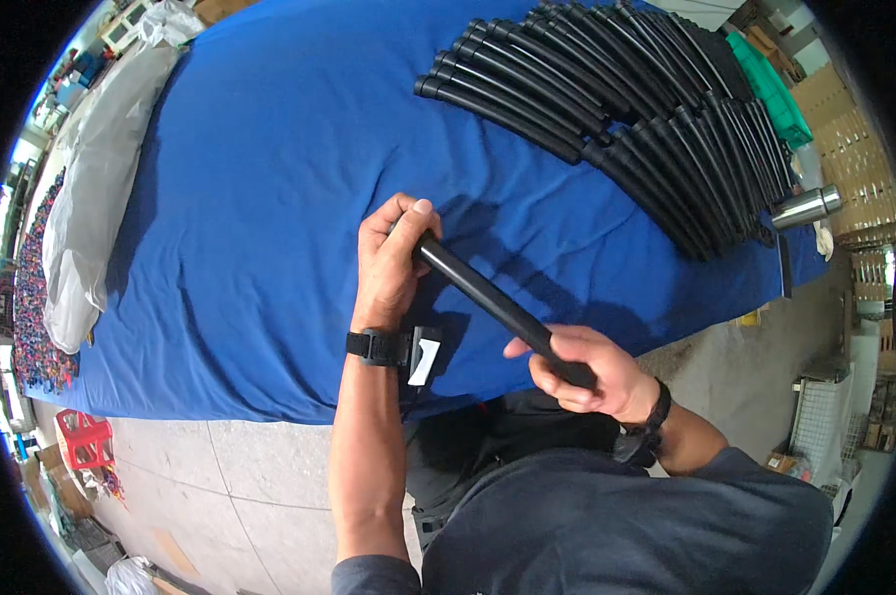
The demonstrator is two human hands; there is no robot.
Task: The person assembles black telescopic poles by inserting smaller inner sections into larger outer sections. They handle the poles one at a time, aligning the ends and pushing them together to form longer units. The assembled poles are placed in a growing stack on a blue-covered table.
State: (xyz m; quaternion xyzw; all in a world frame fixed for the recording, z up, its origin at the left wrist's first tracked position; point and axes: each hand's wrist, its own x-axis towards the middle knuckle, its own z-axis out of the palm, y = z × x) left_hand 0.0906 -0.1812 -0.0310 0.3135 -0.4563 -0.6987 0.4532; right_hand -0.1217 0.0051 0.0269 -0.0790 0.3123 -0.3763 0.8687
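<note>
evidently, one black tube is held slantwise above the near part of the blue cloth, its far-left end in the left hand and its near-right end in the right hand, a wide grip that probably steadies it and leaves the middle bare. the left fingers are curled closed around their end, with the thumb along the top; the right hand is more loosely closed around its end, one finger poking out to the left. two banks of similar tubes lie at the far right, mostly parallel within each bank, perhaps so that each is easy to pick out (they overlap too much for an exact count, but clearly exceed twenty). one steel cylinder is at the right edge, whether upright or lying is hard to tell, and one green bin is just beyond the banks. one red stool is at the near left.
</note>
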